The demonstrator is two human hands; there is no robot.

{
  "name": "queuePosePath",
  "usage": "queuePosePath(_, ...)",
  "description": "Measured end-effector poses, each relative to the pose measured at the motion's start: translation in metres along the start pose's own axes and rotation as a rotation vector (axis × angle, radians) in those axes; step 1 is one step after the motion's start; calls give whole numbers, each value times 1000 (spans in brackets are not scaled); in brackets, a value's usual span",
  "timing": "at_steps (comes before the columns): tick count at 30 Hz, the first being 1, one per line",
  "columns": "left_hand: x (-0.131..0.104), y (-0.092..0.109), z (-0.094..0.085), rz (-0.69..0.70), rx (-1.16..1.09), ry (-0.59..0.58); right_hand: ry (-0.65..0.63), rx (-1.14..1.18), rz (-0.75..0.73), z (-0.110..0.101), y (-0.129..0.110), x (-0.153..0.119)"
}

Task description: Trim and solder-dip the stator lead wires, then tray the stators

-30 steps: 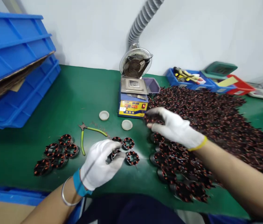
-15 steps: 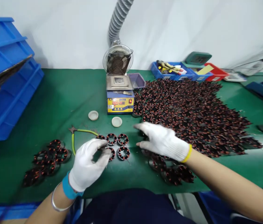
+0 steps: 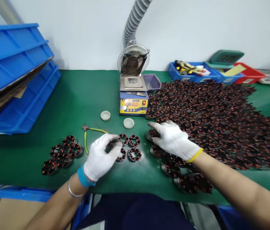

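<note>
My left hand (image 3: 103,155), in a white glove with darkened fingertips, is curved beside a small group of wound motor stators (image 3: 134,154), black rings with copper coils. Its thumb and fingers are apart, with a dark gap between them and no stator visible in it. The fingertips partly cover the group's left side. At the edge of the large pile, my right hand (image 3: 170,139), also gloved, has its thumb and forefinger around a single stator (image 3: 153,134). More stators (image 3: 173,169) lie below that hand.
Green-handled cutters (image 3: 85,140) and loose stators (image 3: 63,155) lie to the left. Two small pale dishes (image 3: 128,123) stand before a yellow-and-blue heated unit (image 3: 133,107) under a grey duct hose (image 3: 136,19). Blue crates (image 3: 17,48) rise at left; a stator pile (image 3: 209,115) covers the right.
The view has shifted, so the bench sits further right in the picture. My right thumb and forefinger have come around a stator at the pile's edge. My left hand stays by the small group.
</note>
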State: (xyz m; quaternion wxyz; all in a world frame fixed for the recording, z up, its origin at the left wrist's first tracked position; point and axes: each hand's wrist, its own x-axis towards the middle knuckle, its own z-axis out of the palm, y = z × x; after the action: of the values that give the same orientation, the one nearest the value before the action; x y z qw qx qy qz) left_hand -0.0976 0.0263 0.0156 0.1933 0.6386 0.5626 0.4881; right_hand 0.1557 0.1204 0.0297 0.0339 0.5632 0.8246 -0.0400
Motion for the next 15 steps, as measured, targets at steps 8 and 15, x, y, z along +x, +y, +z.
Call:
queuePosePath(8,-2,10,3,-784,-997,-632,-96,972,-386,-26,-52,-22)
queuePosePath(15,-8,10,14,-535,-894,-158,388,732,-348,-14,-77,-21)
